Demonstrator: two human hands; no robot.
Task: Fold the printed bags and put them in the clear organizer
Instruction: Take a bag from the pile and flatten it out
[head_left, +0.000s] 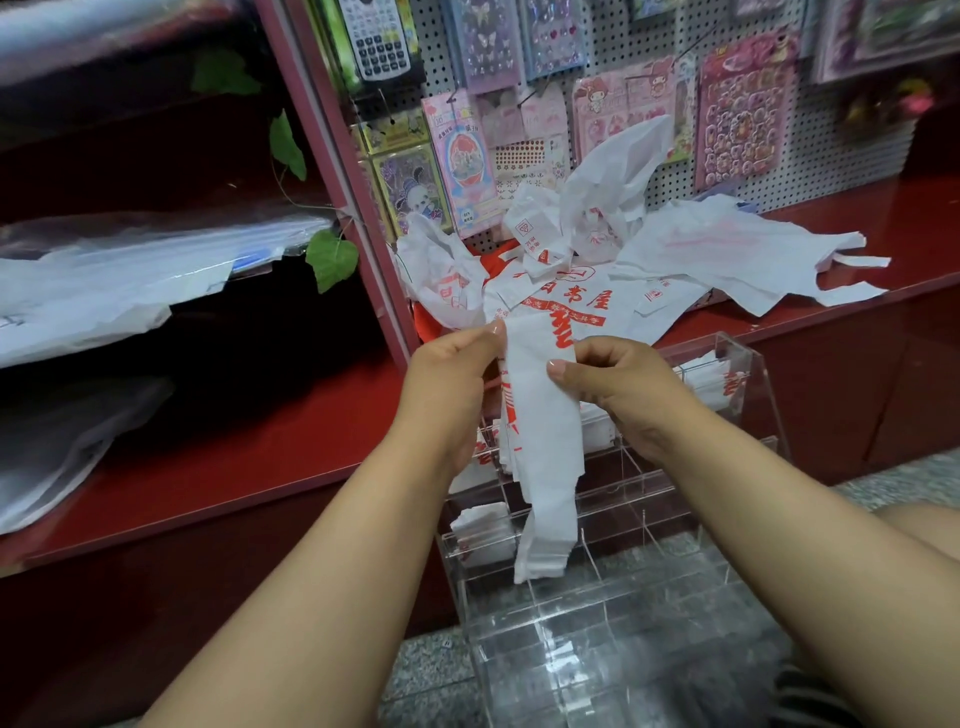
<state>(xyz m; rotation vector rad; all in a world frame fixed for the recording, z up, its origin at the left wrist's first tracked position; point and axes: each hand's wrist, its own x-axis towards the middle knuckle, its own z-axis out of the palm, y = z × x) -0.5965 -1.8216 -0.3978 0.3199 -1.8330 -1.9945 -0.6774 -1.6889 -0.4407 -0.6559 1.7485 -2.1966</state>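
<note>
**foldfan:** Over the clear organizer (597, 587) on the floor, both hands are pinching the top edge of one printed bag (543, 431). Left hand (457, 374) has the left corner, right hand (618, 389) has the right one, fingers curled onto the plastic. The bag's already narrowed into a long strip and hangs down in front of the compartments, handles dangling at the bottom.

**shelfrat:** Looks like a mid-fold hold to me. What goes sideways from here?

**foldfan:** My guess is the thin, slippery plastic. If either pinch loosens, the layers slide apart and the strip fans back open. The dangling end could also snag on an acrylic divider when it comes up for the next fold.

**shelfrat:** And the pile of loose bags (623, 265) on the red shelf (831, 249) behind?

**foldfan:** It sits right at the shelf edge above the organizer. A stray elbow might drag some down onto the few folded bags (483, 530) already slotted in.
</note>
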